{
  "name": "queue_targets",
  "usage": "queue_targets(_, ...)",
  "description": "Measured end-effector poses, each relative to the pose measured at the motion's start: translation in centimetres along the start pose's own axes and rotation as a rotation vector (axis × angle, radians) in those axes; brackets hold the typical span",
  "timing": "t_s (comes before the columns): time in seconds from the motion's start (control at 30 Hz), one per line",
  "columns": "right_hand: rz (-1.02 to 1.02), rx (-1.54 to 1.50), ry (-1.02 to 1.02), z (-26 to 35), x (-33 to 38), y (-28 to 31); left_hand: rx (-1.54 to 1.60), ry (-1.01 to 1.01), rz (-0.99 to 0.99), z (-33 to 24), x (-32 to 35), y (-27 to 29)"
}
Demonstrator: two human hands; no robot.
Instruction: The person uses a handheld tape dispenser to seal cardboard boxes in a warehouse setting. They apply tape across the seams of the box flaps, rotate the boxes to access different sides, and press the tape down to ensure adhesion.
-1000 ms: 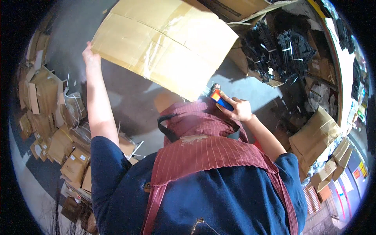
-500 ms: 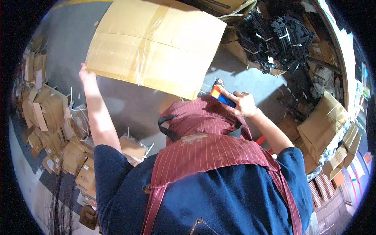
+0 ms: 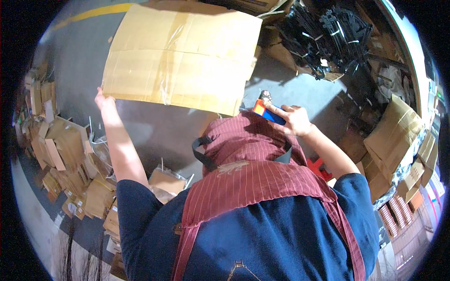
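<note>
A large flattened cardboard box (image 3: 136, 70) with brown tape down its middle stretches out in front of me. My left hand (image 3: 105, 99) is closed on its near left corner. In my right hand (image 3: 296, 121) is a small blue and orange block-shaped tool (image 3: 272, 114), its kind unclear. The fingers wrap over its top, and its orange end points left toward the cardboard's near right corner. A small gap separates the tool from the sheet. Below both hands hangs my red striped apron (image 3: 253, 187).
Bundles of black parts tied with white strips (image 3: 328, 40) lie at the far right. Cardboard boxes (image 3: 65, 140) crowd the left side, and another carton (image 3: 393, 133) stands at right. Something red (image 3: 321, 167) shows beneath my right forearm. A yellow line (image 3: 93, 14) crosses the grey floor.
The cardboard sits slightly lower and more level in view, still in my left hand. My right hand keeps the tool, with little shift. More of the yellow line and the red thing shows.
</note>
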State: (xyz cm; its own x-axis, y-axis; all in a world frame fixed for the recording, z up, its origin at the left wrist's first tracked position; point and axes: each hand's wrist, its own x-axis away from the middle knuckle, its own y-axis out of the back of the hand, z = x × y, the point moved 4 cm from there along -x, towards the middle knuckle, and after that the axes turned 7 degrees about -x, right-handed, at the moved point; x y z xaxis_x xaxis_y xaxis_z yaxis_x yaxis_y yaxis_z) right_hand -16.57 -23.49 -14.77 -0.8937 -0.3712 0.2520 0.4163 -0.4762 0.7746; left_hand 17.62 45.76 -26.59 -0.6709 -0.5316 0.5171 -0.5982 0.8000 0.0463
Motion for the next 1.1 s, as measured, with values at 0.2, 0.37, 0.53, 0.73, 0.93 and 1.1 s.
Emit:
queue_targets(0.2,0.002,-0.055,0.038,-1.7,-2.1,-3.7,-0.116,-0.052,-0.049,-0.4,-1.8,2.2)
queue_targets(0.37,0.146,-0.033,0.053,-0.8,-6.3,-7.7,0.066,-0.313,0.263,0.9,11.0,-5.7)
queue_targets(0.53,0.131,0.005,0.096,0.9,-8.4,-9.0,0.244,0.352,0.609,18.7,29.8,-11.3)
queue_targets(0.73,-0.063,-0.4,-0.097,-0.5,-8.8,-5.8,-0.191,0.142,0.718,20.1,40.7,-19.1)
queue_targets(0.93,-0.058,-0.347,-0.107,4.5,-12.1,9.0,-0.13,0.141,0.537,5.8,39.9,-24.5)
queue_targets(1.1,-0.304,-0.307,0.101,8.6,-12.6,18.8,0.041,0.207,0.744,-0.2,45.2,-25.3)
